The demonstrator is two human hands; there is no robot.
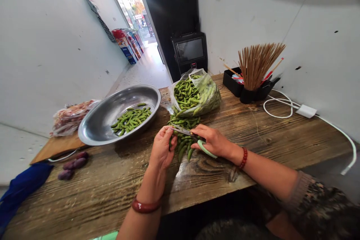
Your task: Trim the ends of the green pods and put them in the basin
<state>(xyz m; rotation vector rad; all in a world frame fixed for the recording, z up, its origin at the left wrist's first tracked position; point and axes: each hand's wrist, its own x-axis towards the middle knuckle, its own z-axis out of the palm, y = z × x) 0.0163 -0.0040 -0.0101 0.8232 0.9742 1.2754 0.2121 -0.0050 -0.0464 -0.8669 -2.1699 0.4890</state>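
My right hand (215,140) is closed around a pair of scissors (206,148) with pale green handles, blades pointing left toward my left hand. My left hand (163,146) is pinched at the blade tips; its fingers mostly hide what they hold, likely a green soybean pod. Beneath both hands a pile of soybean pods (184,148) lies on the table. Just behind it, a clear plastic bag (210,95) full of pods stands with its mouth facing me. Off to the left, a wide metal basin (97,125) holds a heap of pods (132,120).
Several dark purple fruits or roots (74,164) lie near a wooden board (62,146) and a blue cloth (26,180). A bagged reddish item (71,118) rests behind. At right are wooden skewers (255,67) in a black holder (247,95) and a white cable (334,127) on the wooden table (118,195).
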